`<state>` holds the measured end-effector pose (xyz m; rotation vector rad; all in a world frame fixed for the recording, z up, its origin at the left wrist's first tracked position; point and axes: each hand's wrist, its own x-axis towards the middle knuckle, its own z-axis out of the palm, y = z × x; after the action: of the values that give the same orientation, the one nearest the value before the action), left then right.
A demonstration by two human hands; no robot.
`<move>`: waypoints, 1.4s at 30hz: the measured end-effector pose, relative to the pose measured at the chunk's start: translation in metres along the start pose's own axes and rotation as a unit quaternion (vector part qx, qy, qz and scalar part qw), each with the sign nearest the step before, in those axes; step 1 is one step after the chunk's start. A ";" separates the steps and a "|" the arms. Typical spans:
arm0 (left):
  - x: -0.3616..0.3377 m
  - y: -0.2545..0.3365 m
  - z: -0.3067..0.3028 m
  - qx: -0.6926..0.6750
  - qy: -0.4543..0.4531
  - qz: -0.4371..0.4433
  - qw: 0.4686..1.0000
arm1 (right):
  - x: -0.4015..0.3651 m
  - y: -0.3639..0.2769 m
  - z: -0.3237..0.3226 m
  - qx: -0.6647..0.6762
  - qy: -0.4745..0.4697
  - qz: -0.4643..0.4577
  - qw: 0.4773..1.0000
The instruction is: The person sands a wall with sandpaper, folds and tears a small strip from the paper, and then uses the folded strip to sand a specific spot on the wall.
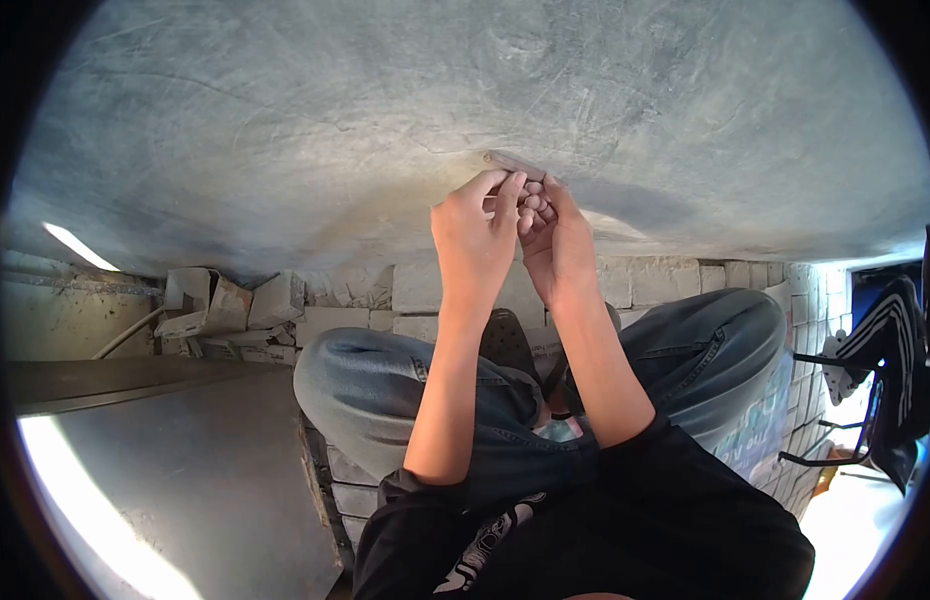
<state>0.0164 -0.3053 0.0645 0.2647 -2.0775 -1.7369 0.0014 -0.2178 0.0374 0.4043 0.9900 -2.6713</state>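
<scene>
A thin grey-brown stick (512,164) with a rounded end slants across my fingertips, in front of a broad grey surface. My left hand (474,232) is closed, with thumb and forefinger pinched together just under the stick's middle. Facing it, my right hand (565,240) has its fingers curled inward and its thumb at the stick's right end. The fingertips of both hands come together below the stick and partly hide one another. I cannot tell whether something small also sits between them.
The grey surface (285,130) spans the upper view. Broken bricks (228,303) lie along its foot at left, near a grey metal sheet (185,470). My crossed legs (360,385) rest over brick paving. At right, a person's leg in striped trousers (890,335) is beside a dark chair frame (835,460).
</scene>
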 end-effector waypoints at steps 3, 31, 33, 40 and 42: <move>0.000 0.000 -0.002 0.012 -0.005 -0.036 0.999 | -0.002 0.002 0.003 -0.012 0.014 -0.015 1.000; -0.001 -0.027 0.009 0.029 0.065 -0.018 0.997 | 0.000 0.015 -0.006 -0.001 0.034 0.066 0.997; -0.004 -0.026 0.008 0.049 0.059 -0.035 0.996 | 0.002 0.015 -0.010 -0.007 0.036 0.073 0.997; -0.006 -0.022 0.013 0.089 0.091 0.029 0.991 | -0.002 0.005 0.001 -0.023 0.012 0.047 0.999; -0.004 -0.023 0.012 0.091 0.107 0.044 0.989 | -0.001 0.007 -0.003 -0.038 0.007 0.058 0.998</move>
<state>0.0122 -0.2971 0.0397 0.3885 -2.0580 -1.4030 0.0048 -0.2206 0.0314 0.4499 1.0350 -2.5234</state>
